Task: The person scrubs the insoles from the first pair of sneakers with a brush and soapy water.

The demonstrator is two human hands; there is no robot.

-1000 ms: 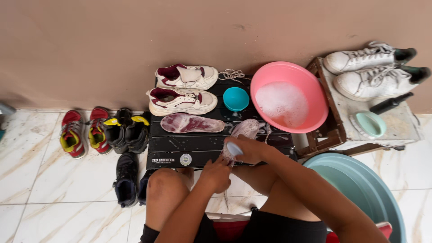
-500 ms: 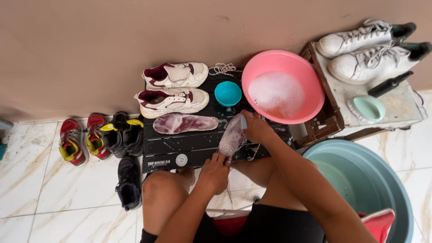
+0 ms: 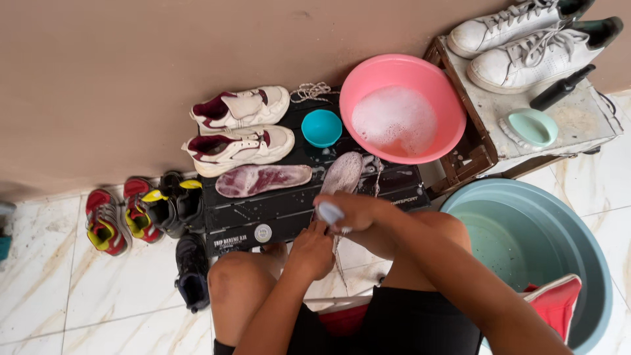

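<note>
The right hand (image 3: 351,212) is closed around a small pale brush (image 3: 330,212), pressing it on a soapy insole (image 3: 342,173) lying on the black bench (image 3: 276,213). The left hand (image 3: 310,251) pinches the insole's near end, just below the pink basin (image 3: 402,108) of suds.

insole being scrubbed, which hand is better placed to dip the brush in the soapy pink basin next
Right, most likely. The right hand already grips the brush and sits nearer the pink basin. The left hand is lower, steadying the insole at its near end.
</note>
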